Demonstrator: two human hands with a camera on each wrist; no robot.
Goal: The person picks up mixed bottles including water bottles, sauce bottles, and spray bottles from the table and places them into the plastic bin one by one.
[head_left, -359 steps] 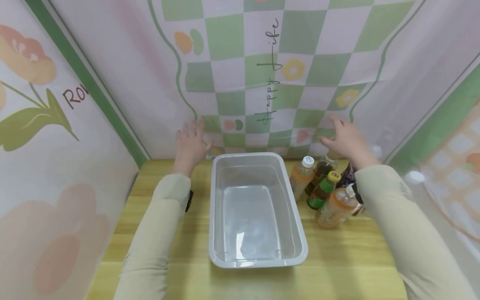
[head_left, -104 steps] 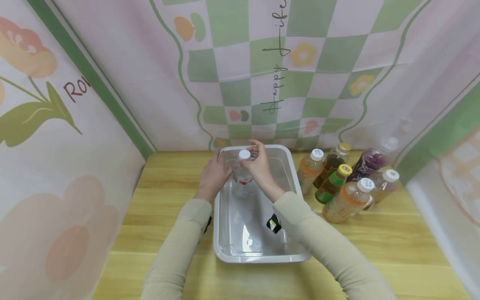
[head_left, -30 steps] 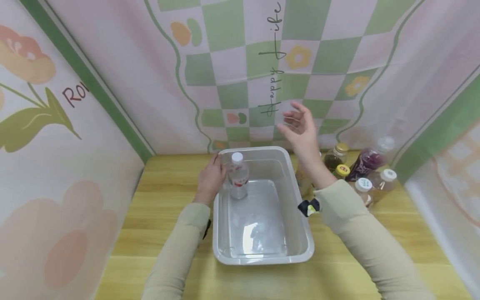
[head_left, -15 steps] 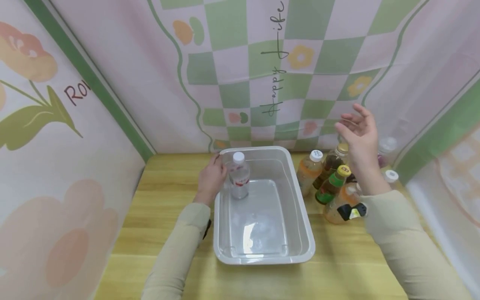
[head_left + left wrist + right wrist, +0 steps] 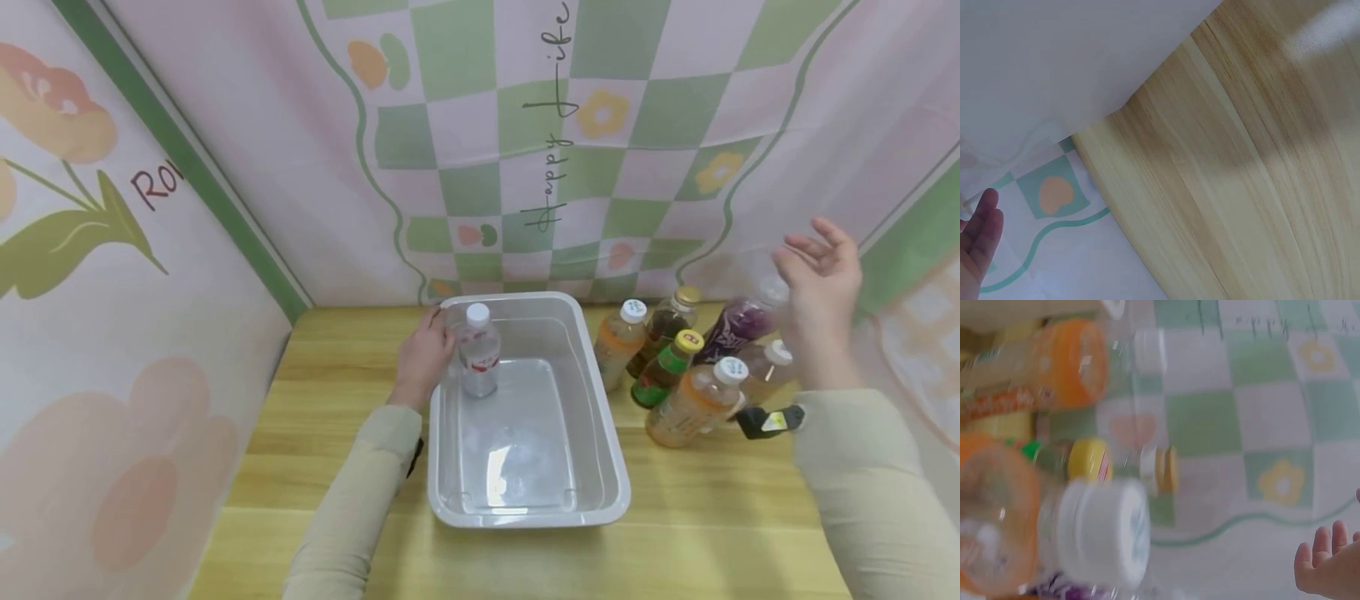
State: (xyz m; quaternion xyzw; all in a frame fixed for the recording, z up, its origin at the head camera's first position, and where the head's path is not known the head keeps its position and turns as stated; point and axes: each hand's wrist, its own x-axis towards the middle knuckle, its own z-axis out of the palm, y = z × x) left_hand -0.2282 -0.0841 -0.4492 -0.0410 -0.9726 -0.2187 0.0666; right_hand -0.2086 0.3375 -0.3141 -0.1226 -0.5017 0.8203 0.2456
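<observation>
1. The gray plastic tub (image 5: 525, 450) was gripped at its left rim by the left hand (image 5: 423, 357).
2. Inside, back left, a white-capped clear bottle (image 5: 480, 360) was stood upright.
3. The right hand (image 5: 823, 292) was raised, fingers loosely parted, near drink bottles (image 5: 686, 408) right of the tub.

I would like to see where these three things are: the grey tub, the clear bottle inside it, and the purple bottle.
Grey tub (image 5: 527, 519): head view, on its near rim.
Clear bottle (image 5: 481, 360): head view, on its label.
Purple bottle (image 5: 737, 327): head view, on its body.
</observation>
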